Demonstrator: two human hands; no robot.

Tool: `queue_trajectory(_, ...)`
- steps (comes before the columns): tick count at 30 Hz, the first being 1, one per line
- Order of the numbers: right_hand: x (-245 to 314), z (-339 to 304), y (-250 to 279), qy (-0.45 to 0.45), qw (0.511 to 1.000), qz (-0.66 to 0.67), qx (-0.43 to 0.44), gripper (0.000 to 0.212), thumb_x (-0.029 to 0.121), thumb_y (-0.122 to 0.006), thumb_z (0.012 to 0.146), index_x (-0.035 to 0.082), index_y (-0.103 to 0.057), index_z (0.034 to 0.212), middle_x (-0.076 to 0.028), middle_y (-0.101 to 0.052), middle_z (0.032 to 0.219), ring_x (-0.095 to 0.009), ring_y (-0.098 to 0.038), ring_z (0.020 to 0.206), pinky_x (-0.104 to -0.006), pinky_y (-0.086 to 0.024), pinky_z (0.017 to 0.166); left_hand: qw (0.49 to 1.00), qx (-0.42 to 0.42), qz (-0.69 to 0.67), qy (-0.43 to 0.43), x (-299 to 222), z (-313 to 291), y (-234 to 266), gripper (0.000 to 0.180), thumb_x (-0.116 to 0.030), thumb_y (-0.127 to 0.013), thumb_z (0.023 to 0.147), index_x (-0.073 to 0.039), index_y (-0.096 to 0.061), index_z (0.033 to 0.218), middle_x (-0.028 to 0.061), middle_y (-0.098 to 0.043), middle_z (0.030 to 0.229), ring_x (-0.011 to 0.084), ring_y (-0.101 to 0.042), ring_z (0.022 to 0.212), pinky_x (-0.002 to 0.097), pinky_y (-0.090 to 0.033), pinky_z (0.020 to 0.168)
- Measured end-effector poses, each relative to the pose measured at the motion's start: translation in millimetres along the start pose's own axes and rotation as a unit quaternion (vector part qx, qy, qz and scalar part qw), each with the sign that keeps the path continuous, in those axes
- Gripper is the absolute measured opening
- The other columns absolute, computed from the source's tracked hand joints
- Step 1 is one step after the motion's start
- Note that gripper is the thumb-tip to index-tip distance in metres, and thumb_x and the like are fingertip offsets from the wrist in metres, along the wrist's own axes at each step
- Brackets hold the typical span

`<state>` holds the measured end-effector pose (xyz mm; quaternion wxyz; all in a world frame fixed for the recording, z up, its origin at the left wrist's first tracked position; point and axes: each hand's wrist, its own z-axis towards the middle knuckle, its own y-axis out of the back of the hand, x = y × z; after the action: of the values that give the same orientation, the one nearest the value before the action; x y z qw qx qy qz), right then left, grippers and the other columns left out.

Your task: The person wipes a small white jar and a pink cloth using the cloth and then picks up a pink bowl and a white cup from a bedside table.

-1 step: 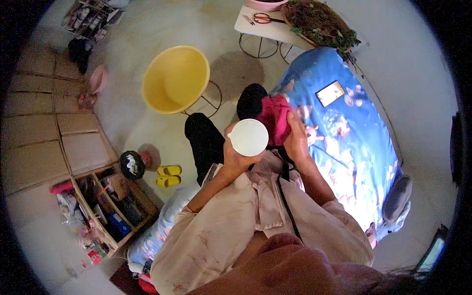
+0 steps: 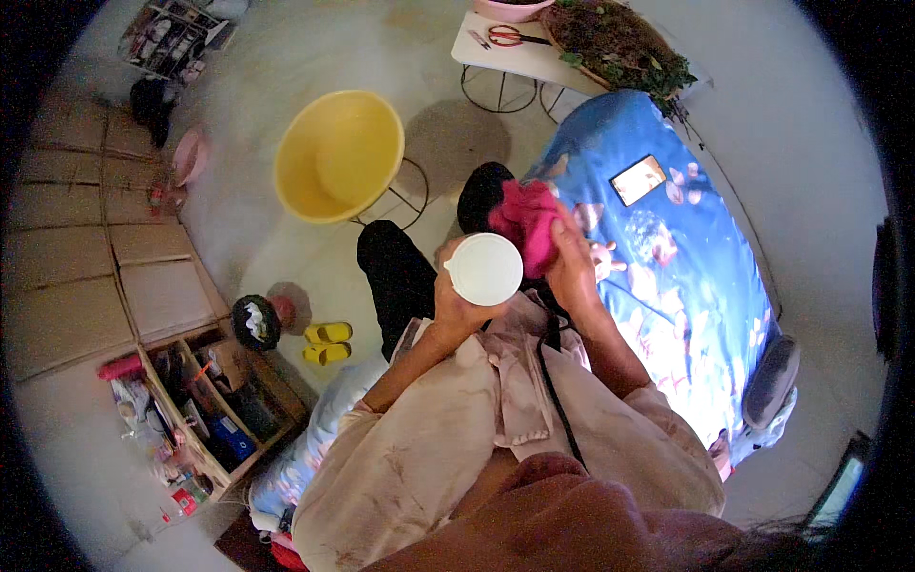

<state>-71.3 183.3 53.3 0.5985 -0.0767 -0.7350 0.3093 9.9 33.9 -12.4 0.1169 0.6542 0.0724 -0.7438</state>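
White round container point(image 2: 485, 268) held up in front of the chest | left hand point(image 2: 456, 303) wrapped closed around its side | right hand point(image 2: 570, 259) closed on pink cloth point(image 2: 527, 221), touching the container | no visible change from earlier frame | yellow basin point(image 2: 338, 155) well apart

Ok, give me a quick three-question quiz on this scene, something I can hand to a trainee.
1. True or false: the left hand holds a round white container.
2. The right hand grips a cloth of which colour? A green, B pink, C white.
3. Fill in: the yellow basin sits on a wire ____ on the floor.

Key: 1 true. 2 B. 3 stand.
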Motion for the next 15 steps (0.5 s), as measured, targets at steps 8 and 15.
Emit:
queue_trajectory(8, -43.1, 8.8, 9.3, -0.085, 0.982, -0.139, 0.093, 0.050, 0.041, -0.038, 0.101, 0.003, -0.053, 0.128, -0.007, -0.059, 0.119, -0.015, -0.053, 0.109, -0.0286, -0.040, 0.096, 0.948, 0.073, 0.249, -0.182, -0.1, 8.4, 10.2, 0.078, -0.033, -0.087, 0.049, -0.002, -0.056, 0.114, 0.0136, -0.047, 0.112, 0.0321, -0.046, 0.111, 0.0435, -0.041, 0.093)
queue_trajectory(15, -54.2, -8.6, 29.3, -0.189, 0.976, -0.102, 0.037, 0.043, 0.035, -0.040, 0.100, 0.004, -0.055, 0.126, -0.006, -0.062, 0.113, -0.015, -0.056, 0.103, -0.0274, -0.043, 0.090, 0.990, 0.049, 0.089, -0.097, -6.4, 10.6, -1.2, 0.076, -0.027, -0.085, 0.051, 0.000, -0.054, 0.116, 0.0164, -0.050, 0.113, 0.0336, -0.054, 0.103, 0.0408, -0.044, 0.089)
